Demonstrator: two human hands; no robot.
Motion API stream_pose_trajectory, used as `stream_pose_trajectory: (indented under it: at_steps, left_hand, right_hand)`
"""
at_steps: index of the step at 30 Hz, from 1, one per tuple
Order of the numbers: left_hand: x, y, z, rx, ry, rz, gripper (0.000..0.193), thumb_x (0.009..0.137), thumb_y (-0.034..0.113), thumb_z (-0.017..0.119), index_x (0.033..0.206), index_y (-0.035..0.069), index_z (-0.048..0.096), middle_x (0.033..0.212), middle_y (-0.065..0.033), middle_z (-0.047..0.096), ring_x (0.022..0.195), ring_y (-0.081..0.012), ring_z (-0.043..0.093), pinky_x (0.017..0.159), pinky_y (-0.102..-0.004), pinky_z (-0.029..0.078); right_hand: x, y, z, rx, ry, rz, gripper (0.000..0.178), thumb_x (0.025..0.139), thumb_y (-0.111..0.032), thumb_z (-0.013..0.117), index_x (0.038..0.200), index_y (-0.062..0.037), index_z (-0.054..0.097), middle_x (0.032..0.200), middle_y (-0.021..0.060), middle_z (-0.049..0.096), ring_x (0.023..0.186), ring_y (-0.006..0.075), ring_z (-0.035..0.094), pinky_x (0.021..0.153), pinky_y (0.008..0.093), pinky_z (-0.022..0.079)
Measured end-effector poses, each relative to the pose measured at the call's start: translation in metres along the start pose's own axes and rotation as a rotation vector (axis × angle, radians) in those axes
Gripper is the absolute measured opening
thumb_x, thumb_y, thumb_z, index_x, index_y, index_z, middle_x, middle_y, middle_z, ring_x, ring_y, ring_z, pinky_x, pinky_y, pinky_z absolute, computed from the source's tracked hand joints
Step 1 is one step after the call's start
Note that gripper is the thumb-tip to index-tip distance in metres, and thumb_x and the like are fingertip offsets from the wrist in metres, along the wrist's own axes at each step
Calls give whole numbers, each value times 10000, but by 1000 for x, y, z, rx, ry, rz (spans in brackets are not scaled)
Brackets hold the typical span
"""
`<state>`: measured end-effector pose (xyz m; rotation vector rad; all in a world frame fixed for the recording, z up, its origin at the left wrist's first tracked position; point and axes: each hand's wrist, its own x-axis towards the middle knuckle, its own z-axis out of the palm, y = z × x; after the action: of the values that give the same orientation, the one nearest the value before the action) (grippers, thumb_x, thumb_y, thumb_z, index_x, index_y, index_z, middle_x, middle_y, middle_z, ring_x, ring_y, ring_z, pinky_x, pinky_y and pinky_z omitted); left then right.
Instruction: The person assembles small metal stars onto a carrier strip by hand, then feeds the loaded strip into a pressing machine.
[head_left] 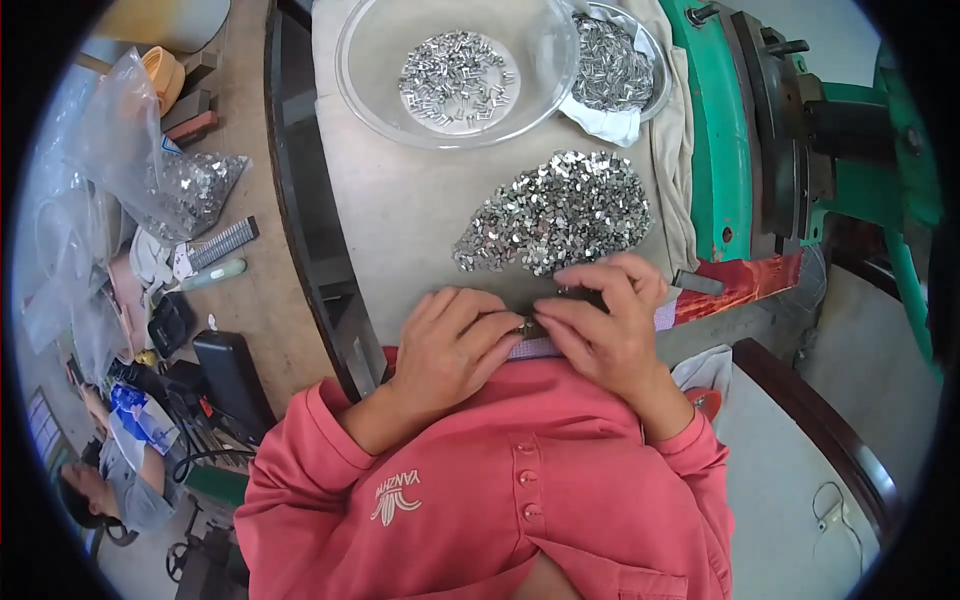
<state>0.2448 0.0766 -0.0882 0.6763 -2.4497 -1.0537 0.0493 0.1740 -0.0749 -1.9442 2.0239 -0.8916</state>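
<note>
At the near edge of the table, my left hand (450, 342) is closed, its thumb and fingertips pinched on a small metal piece (527, 323). Close beside it on the right is my right hand (615, 320), its fingers curled and drawn together; whatever is between them is too small or hidden to name. Just beyond my fingertips lies a heap of small, shiny silver metal pieces (565, 210). Behind the heap stands a clear round bowl (362, 100) holding small silver metal cylinders (455, 75).
A cloth-lined dish (612, 122) of thin metal pieces (612, 65) sits at the back right, beside a green machine (715, 140). On the left-hand bench (265, 300) are a plastic bag of metal pieces (195, 190) and a black box (232, 375). Another person (120, 490) is at far left.
</note>
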Motion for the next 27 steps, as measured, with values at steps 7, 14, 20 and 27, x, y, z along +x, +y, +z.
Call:
stream_pose_trajectory:
  at_steps: [7,14,20,27]
  left_hand:
    - [2,-4,-18,-128,85,-160,242,764,-31,750,978,28,655,989,-111,619,870,-316,639,729,-385,528]
    - [8,-13,-25,-16,126,-253,181,803,-16,729,966,29,664,996,-103,595,824,-294,642,686,-373,523]
    - [16,-16,-26,55,91,-230,153,821,12,730,958,30,664,976,-93,580,783,-291,637,663,-386,520]
    - [16,-16,-25,78,90,-221,147,816,24,736,944,39,665,959,-86,581,776,-283,637,654,-386,519]
  right_hand:
    - [44,3,23,-99,-48,-160,190,689,-174,790,863,-201,719,1126,-48,642,1090,222,528,891,402,327]
    - [45,0,10,-179,-79,-261,85,743,-181,653,804,-129,681,1142,-26,634,1134,186,524,916,349,333]
    - [34,0,12,-184,-57,-177,138,710,-192,737,836,-160,689,1113,-57,634,1113,183,528,894,360,321]
    - [24,4,-5,-67,-35,-45,214,645,-178,811,822,-190,692,1097,-64,653,1089,239,533,912,404,301]
